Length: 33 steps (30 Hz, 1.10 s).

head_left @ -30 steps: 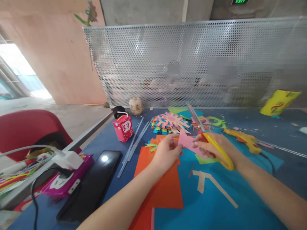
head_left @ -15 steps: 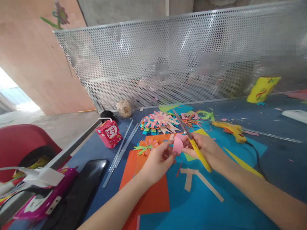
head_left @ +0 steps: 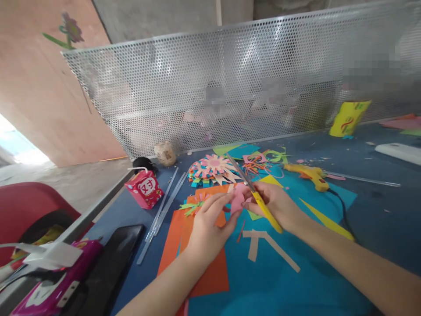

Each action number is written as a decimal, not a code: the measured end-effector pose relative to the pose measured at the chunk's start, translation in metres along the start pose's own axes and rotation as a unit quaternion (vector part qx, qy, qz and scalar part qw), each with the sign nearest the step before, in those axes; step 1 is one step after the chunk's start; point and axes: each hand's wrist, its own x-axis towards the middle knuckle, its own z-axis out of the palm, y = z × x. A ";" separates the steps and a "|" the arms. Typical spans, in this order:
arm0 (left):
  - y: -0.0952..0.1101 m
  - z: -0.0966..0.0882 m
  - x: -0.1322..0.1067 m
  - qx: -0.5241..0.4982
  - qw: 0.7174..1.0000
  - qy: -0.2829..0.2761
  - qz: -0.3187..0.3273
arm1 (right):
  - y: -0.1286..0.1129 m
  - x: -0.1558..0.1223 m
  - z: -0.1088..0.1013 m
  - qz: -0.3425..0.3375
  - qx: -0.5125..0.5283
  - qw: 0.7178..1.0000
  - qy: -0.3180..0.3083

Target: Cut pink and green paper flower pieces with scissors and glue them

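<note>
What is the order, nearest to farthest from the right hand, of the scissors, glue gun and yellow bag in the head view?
1. The scissors: held in the right hand, blades by the pink paper in the left hand.
2. The glue gun: lying just beyond the hand, to its right.
3. The yellow bag: far right, against the mesh screen.

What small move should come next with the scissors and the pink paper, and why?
Probably open the scissors and slide the pink paper between the blades. The right hand holds them with the blades apparently closed, lying beside the paper rather than around it, while the left hand pinches the paper by its edge.
</note>
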 end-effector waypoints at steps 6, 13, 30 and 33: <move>0.000 0.002 -0.001 -0.099 0.987 -0.021 -0.121 | -0.014 -0.006 0.001 -0.031 -0.008 0.997 -0.069; 0.004 0.007 0.001 -0.356 0.882 -0.001 -0.308 | -0.006 -0.004 0.002 -0.037 -0.077 0.995 -0.049; 0.003 -0.003 0.013 -0.497 0.763 0.000 -0.414 | 0.001 0.010 0.000 0.002 -0.017 0.999 0.050; 0.003 -0.002 0.014 -0.515 0.744 -0.006 -0.426 | -0.002 0.009 0.001 0.006 0.000 0.999 0.052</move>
